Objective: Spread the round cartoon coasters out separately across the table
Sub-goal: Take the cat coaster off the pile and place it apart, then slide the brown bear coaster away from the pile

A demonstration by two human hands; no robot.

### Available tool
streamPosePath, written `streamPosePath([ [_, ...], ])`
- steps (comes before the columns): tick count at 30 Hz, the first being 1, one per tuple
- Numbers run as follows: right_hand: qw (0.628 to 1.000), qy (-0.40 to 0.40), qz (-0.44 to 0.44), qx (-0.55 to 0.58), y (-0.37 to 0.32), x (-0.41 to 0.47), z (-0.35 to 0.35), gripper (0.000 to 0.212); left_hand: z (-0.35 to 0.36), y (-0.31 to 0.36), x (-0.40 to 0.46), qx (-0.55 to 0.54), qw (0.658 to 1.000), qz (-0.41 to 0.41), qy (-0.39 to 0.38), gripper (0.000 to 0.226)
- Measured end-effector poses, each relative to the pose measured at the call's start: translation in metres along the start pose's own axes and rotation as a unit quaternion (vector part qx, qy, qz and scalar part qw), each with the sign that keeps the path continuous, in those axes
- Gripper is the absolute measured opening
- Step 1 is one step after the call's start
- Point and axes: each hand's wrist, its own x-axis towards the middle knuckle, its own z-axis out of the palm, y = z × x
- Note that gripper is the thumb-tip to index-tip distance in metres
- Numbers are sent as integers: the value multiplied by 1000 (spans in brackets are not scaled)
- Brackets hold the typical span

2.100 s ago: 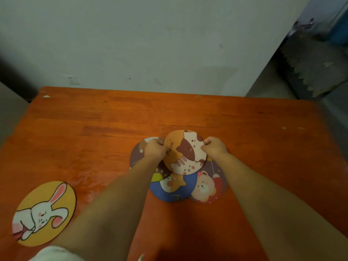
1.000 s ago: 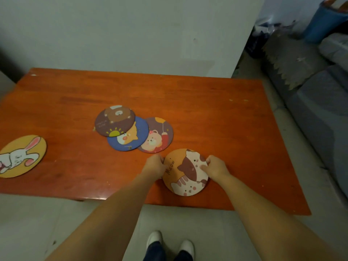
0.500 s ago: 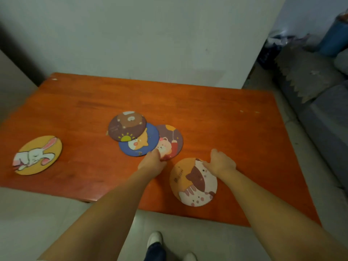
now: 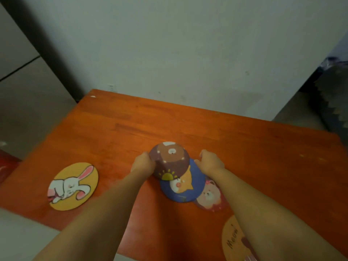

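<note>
Three round coasters overlap at the middle of the orange table [image 4: 263, 147]: a brown bear coaster [image 4: 169, 159] on top, a blue fox coaster [image 4: 181, 185] under it, and a red coaster with a pink bear [image 4: 211, 196] lowest, partly behind my right forearm. My left hand [image 4: 142, 162] grips the brown coaster's left edge. My right hand [image 4: 209, 162], loosely curled, sits just right of that coaster by the blue one's upper rim, a small gap from the brown edge. A yellow bunny coaster [image 4: 72, 186] lies alone at the left. An orange "Meow" cat coaster [image 4: 233, 240] lies near the front edge, half hidden by my arm.
A pale wall rises right behind the table's far edge. Floor drops away past the left and front edges, with a red object [image 4: 5, 166] low at the left. A grey covered seat [image 4: 335, 102] stands at the right.
Both hands left the orange cat coaster lying near the front edge and moved back to the overlapping pile. My left hand now grips the brown bear coaster. The view tilted closer.
</note>
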Motion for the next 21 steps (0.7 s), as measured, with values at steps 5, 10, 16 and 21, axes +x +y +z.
streamPosePath([
  [5, 997, -21, 33, 61, -32, 36, 14, 49, -4, -3, 38, -18, 998, -49, -25, 42],
  [10, 990, -17, 68, 122, -39, 58, 24, 22, 1, -6, 54, -86, 993, -63, -48, 32],
  [16, 990, -10, 52, 133, -39, 64, 18, 51, -4, 3, 58, -170, 982, -71, -36, 38],
  [21, 971, 90, 69, 213, -19, 48, -8, 23, -7, 45, 55, -280, 958, -21, -53, 38],
])
